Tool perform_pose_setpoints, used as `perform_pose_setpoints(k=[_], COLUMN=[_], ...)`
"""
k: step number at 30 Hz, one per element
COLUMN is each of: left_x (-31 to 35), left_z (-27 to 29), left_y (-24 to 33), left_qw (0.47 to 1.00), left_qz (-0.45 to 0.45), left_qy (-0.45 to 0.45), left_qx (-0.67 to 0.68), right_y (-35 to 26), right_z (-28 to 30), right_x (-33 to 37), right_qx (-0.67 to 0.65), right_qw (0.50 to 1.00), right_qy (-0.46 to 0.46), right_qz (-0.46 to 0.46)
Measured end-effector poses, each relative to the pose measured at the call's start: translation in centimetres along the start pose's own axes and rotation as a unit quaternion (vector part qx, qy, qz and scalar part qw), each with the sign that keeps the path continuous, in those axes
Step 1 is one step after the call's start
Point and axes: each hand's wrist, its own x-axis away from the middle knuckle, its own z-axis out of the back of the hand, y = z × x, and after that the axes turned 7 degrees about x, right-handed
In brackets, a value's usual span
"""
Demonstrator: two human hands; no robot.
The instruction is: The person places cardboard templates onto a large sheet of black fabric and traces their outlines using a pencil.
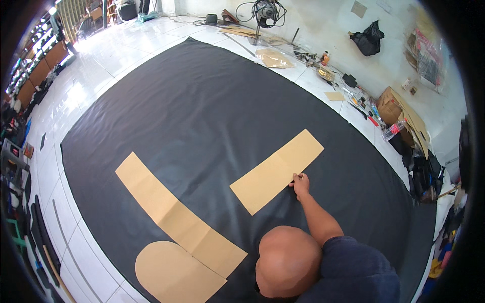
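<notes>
My right hand [301, 185] reaches forward from the dark blue sleeve [361, 270]. Its fingers are closed on the near long edge of a straight tan paper pattern piece [278, 170], which lies slantwise on a large black sheet [202, 101] of smooth, leather-like material. To the left, a longer, creased tan pattern strip [174, 209] lies on the same sheet. A tan pattern piece with a rounded end [172, 270] touches or slightly overlaps the strip's near edge. My bare knee [289, 262] is at the bottom middle. My left hand does not show.
White floor tiles [91, 81] border the sheet. Along the right wall are a fan [265, 12], small tools, a plastic bottle [394, 130] and a cardboard box [390, 103]. A black bag [369, 39] hangs on the wall. Dark rolls [40, 232] lie at the left.
</notes>
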Motion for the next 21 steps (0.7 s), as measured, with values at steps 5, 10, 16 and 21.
perform_pose_setpoints(k=[5, 10, 16, 21], left_x=[-2.0, -3.2, -2.9, -2.3], left_z=[-0.4, -0.6, -0.3, -0.3], left_y=[2.6, 3.1, 2.0, 1.6], left_qw=[0.998, 0.995, 0.993, 0.994], left_qz=[-0.059, -0.098, -0.077, -0.061], left_qy=[0.009, 0.023, 0.03, 0.026], left_qx=[-0.011, -0.02, 0.081, 0.083], right_y=[0.4, -0.4, -0.4, 0.0], right_z=[0.3, 0.0, 0.1, 0.1], right_x=[-1.6, -1.3, -1.2, -1.4], right_qx=[0.018, -0.005, -0.007, -0.01], right_qw=[1.0, 1.0, 1.0, 1.0], right_qy=[-0.021, -0.018, -0.026, -0.024], right_qz=[0.002, -0.003, 0.007, 0.01])
